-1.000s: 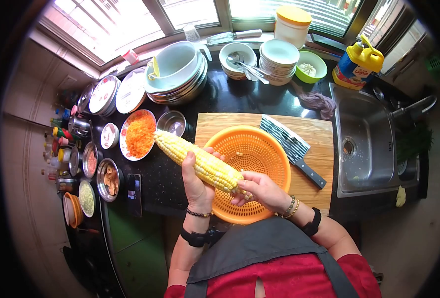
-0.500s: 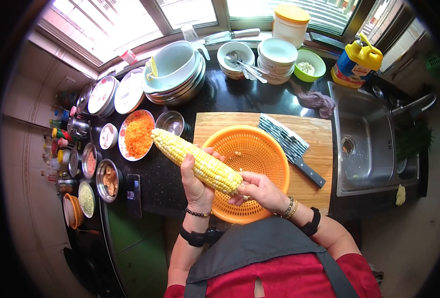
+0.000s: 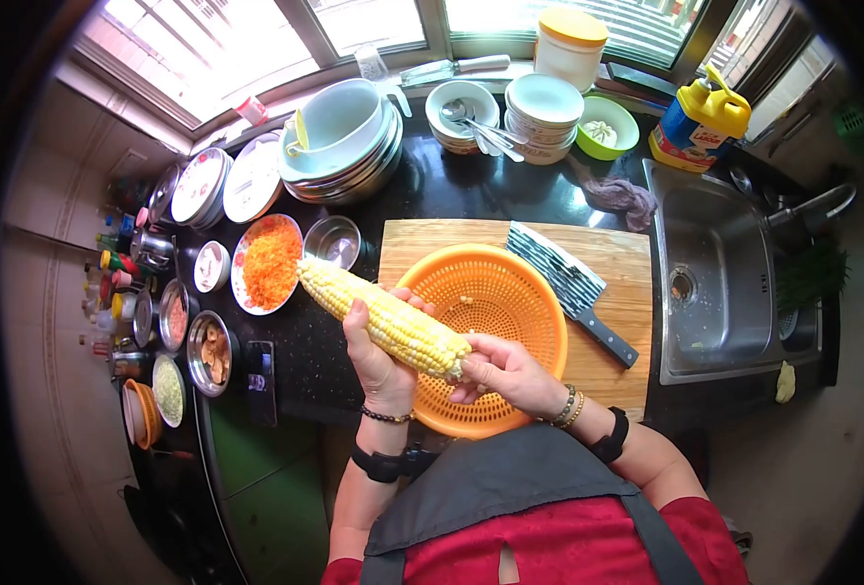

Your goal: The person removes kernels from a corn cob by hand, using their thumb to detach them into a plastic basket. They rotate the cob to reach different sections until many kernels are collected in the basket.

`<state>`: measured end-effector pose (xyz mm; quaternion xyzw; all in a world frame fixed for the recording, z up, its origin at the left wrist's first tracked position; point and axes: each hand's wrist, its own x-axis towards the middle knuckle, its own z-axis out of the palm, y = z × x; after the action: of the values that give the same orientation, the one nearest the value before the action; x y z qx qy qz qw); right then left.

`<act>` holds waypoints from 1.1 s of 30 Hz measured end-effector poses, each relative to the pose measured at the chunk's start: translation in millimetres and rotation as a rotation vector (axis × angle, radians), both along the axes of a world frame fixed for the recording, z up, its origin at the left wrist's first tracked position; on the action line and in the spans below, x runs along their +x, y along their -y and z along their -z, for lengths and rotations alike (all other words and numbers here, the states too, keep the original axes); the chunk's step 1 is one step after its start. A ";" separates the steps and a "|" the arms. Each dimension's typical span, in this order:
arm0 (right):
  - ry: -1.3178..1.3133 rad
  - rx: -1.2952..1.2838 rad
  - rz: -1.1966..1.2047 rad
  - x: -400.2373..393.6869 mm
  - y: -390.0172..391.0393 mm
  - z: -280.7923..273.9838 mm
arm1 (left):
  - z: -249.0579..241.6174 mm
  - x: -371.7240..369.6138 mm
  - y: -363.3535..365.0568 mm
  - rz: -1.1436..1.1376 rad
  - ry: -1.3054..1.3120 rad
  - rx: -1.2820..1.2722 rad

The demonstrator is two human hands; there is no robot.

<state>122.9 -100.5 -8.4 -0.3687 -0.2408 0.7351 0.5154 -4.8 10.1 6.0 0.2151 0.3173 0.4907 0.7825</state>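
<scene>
A yellow ear of corn (image 3: 385, 317) slants over the left side of an orange plastic colander (image 3: 537, 322). My left hand (image 3: 383, 366) is wrapped round its middle from beneath, thumb on the near side. At the thick lower right end, my right hand (image 3: 510, 375) pinches with thumb and fingers against the corn. A few loose kernels lie in the colander, which stands on a wooden cutting board (image 3: 607, 253). To the right of the colander, a cleaver (image 3: 573, 292) with a dark handle rests on the board.
Left of the board are a plate of shredded orange food (image 3: 271, 263), a small metal bowl (image 3: 334, 242), a phone (image 3: 262, 382) and several filled bowls. Stacked bowls (image 3: 546, 112) line the window side. A steel sink (image 3: 719, 292) is at the right.
The corn and both hands have shifted slightly left. The fingers of my right hand have moved a little at the corn's end, and the loose kernels beneath them no longer show.
</scene>
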 end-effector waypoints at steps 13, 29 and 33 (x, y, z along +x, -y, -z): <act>-0.036 -0.059 -0.013 0.1 -4.1 0.0 | 5.0 -2.1 -2.6 0.057 0.063 0.039; 0.070 -0.025 -0.010 -2.0 -1.1 -3.8 | 7.9 -3.7 -1.4 0.115 0.079 0.105; 0.116 -0.070 0.077 -4.5 -1.5 2.6 | -3.1 1.0 1.7 0.137 -0.022 0.178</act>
<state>118.4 -99.1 -11.0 -0.4375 -0.2302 0.7001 0.5152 -3.8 8.5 9.0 0.3104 0.2655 0.4599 0.7885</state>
